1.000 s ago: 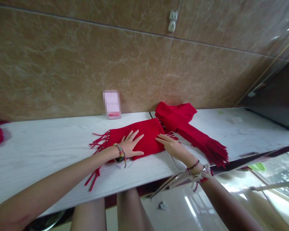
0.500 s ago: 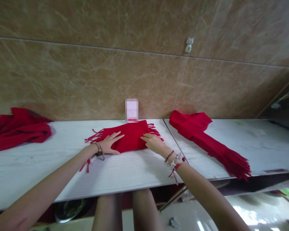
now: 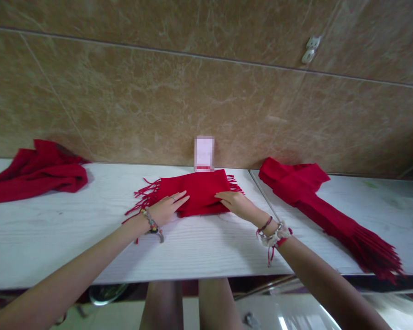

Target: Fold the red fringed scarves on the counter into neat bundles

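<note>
A red fringed scarf (image 3: 204, 188), folded into a flat rectangle, lies on the white tabletop (image 3: 199, 247) in front of me. Its fringes stick out at the left and right ends. My left hand (image 3: 165, 209) rests on the lower left part of the scarf, fingers stretched out and touching the cloth. On the lower right part lies my right hand (image 3: 240, 204), its fingers extended flat over the edge. The thumbs are mostly hidden. Bracelets circle both wrists.
A crumpled red cloth (image 3: 48, 172) lies at the left. Another red scarf (image 3: 316, 201) with fringe stretches across the right, past a seam in the tabletop. A blurred white card (image 3: 204, 152) leans on the brown wall (image 3: 141, 101). A small white cat-shaped hook (image 3: 311, 49) hangs there.
The view has shifted, so most things appear farther right. My left hand's spread fingers have drawn closer together, and it has slid toward the scarf's near edge. My right hand stays at the right part.
</note>
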Demonstrator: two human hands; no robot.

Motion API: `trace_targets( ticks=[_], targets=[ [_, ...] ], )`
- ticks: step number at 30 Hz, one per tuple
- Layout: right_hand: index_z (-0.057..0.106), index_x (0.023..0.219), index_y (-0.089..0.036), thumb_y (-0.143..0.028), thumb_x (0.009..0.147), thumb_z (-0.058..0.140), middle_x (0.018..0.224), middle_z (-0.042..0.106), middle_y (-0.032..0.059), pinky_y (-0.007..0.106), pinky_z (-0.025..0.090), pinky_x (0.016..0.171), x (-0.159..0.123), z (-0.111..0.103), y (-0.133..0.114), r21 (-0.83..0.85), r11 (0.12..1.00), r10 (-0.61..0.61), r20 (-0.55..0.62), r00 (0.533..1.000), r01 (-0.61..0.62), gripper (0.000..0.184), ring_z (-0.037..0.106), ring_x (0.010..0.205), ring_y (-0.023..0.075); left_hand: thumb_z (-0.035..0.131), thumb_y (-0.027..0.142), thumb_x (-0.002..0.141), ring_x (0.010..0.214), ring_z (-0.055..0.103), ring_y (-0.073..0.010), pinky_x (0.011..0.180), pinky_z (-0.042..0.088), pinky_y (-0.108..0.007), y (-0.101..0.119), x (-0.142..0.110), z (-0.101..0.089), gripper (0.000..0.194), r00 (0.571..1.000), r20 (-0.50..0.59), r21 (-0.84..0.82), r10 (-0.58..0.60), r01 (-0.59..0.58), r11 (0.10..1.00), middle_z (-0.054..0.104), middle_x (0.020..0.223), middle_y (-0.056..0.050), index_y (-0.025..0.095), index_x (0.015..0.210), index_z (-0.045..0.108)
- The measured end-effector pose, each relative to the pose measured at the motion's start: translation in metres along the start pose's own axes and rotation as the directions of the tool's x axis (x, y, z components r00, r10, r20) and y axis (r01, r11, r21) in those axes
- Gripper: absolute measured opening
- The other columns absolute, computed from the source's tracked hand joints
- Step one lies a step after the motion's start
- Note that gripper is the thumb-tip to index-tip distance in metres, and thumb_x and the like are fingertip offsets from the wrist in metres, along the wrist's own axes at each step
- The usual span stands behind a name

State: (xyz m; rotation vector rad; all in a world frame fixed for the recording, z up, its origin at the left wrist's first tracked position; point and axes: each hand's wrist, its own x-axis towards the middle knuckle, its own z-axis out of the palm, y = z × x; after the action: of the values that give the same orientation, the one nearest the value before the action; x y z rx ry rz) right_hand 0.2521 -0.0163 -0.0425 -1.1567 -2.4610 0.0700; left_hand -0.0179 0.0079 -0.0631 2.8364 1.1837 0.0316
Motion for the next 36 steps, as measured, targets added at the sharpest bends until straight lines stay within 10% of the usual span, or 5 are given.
trace_targets(
  ticks=[13,19,24,36],
  targets=[
    [0.062,0.098,-0.013,-0.017,0.079,0.051,0.106,0.062,0.0121,0.037,0.043,0.09,-0.018,-0.003,-0.003,-0.092,0.987,-0.124,0.046,0.991,0.128,0.022,0.054,0.104,0.0202,0.044,-0.006,0.063,0.129,0.008,-0.0323,0.093,0.024,-0.059,0.014,-0.013,-0.005,0.088,0.964,0.231,0.012,-0.135,0.136,0.991,0.01,0.145,-0.002,0.04,0.133,0.016],
    [0.056,0.109,-0.013,-0.021,0.086,0.038,0.112,0.059,0.0118,0.037,0.039,0.092,0.024,-0.008,0.0,-0.09,0.992,0.072,-0.118,0.99,-0.083,0.03,0.05,0.109,0.0191,0.047,0.033,0.078,0.128,0.015,-0.0287,0.101,0.022,-0.043,-0.006,0.011,-0.029,0.055,0.99,0.137,-0.147,-0.026,0.047,0.988,0.012,0.144,-0.005,0.029,0.131,0.032],
    [0.044,0.122,-0.013,-0.025,0.087,0.036,0.125,0.047,0.015,0.046,0.035,0.091,0.067,0.015,0.0,-0.264,0.93,0.251,-0.057,0.966,-0.257,0.038,0.042,0.113,0.0241,0.03,0.05,0.083,0.128,0.005,-0.0362,0.095,0.018,-0.06,0.005,0.065,-0.03,0.059,0.912,0.091,-0.158,-0.401,0.411,0.898,0.006,0.144,-0.009,0.025,0.136,0.02],
    [0.034,0.131,-0.018,-0.028,0.088,0.025,0.14,0.028,0.0079,0.047,0.029,0.096,0.038,0.025,0.015,-0.401,0.793,0.51,0.026,0.86,-0.458,0.045,0.028,0.124,0.0281,0.024,0.063,0.078,0.13,0.002,-0.0313,0.096,0.006,-0.062,0.003,0.06,-0.001,0.066,0.839,0.177,-0.13,-0.514,0.538,0.833,0.0,0.144,0.001,0.036,0.136,0.008]
  ],
)
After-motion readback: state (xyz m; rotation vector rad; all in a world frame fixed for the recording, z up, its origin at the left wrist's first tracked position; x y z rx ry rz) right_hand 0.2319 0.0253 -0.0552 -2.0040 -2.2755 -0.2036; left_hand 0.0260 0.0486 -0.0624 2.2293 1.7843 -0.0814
